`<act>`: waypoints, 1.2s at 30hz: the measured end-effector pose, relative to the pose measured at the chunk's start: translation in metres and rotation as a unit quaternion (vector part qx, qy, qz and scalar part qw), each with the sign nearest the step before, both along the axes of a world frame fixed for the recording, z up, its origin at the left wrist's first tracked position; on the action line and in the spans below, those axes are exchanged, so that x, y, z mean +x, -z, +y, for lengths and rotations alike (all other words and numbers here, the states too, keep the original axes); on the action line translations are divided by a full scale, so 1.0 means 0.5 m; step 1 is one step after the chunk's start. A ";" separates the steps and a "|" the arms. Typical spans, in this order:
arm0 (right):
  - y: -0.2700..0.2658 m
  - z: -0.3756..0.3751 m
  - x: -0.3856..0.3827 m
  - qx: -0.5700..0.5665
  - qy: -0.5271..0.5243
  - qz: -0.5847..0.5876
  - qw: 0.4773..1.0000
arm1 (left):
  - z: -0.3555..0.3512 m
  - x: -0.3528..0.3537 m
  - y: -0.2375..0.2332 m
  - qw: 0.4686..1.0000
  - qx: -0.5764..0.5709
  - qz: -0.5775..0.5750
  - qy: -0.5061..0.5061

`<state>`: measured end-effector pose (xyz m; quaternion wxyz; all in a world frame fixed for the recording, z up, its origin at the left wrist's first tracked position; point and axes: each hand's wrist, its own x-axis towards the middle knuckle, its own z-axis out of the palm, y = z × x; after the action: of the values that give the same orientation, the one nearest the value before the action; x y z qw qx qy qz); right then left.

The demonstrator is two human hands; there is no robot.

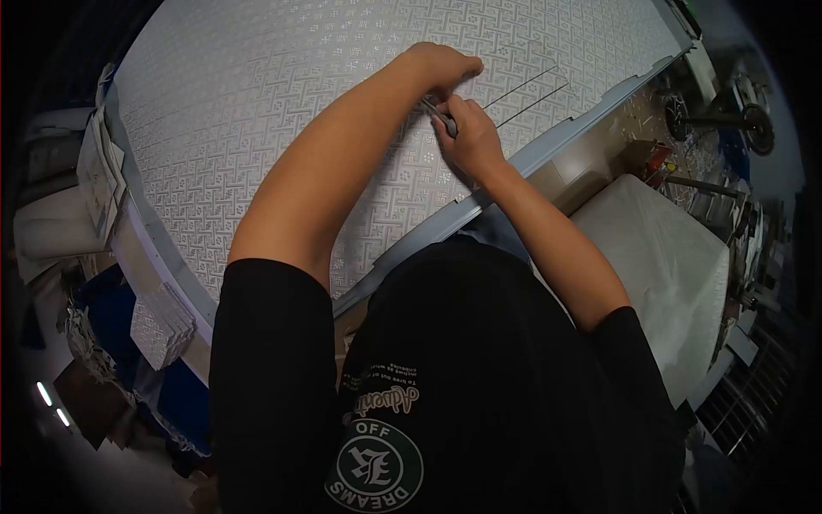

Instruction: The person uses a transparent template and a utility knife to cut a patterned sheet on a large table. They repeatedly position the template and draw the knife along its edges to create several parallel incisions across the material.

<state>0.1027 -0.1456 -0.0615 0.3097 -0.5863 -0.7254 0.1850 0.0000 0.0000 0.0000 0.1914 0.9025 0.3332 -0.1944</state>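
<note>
A broad sheet (300,77) with a silvery embossed lattice pattern lies under both my hands. My right hand (471,137), near the sheet's front edge, is closed around a hand tool (449,125) with a dark rounded handle and a narrow metal part. The metal part points up and left, toward my left wrist. Just beyond, my left hand (443,65) is bent over the sheet, with one digit pointing right; its other fingers are hidden behind the hand. Two thin, dark parallel lines (533,103) run across the sheet to the right of my hands.
A pale metal edge strip (591,120) runs along the sheet's near side. To the right stands a large block under pale covering (659,265). Stacked patterned pieces (161,330) sit at lower left, below leaning panels (101,176). A wheeled metal frame (719,124) is at far right.
</note>
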 end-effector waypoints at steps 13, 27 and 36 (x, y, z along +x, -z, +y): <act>-0.039 0.055 0.080 -0.039 0.018 0.022 0.999 | 0.058 0.039 0.006 0.998 0.009 -0.047 -0.029; -0.044 0.086 0.064 -0.054 -0.014 -0.010 0.998 | 0.081 0.017 0.030 0.991 -0.067 -0.111 -0.029; 0.007 0.039 0.084 0.004 0.009 0.131 0.991 | 0.059 -0.041 0.078 0.952 -0.148 -0.252 -0.090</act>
<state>0.1448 -0.1263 -0.0648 0.4056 -0.5624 -0.6741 0.2543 -0.0206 0.0296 -0.0392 0.4173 0.8498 0.3219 0.0099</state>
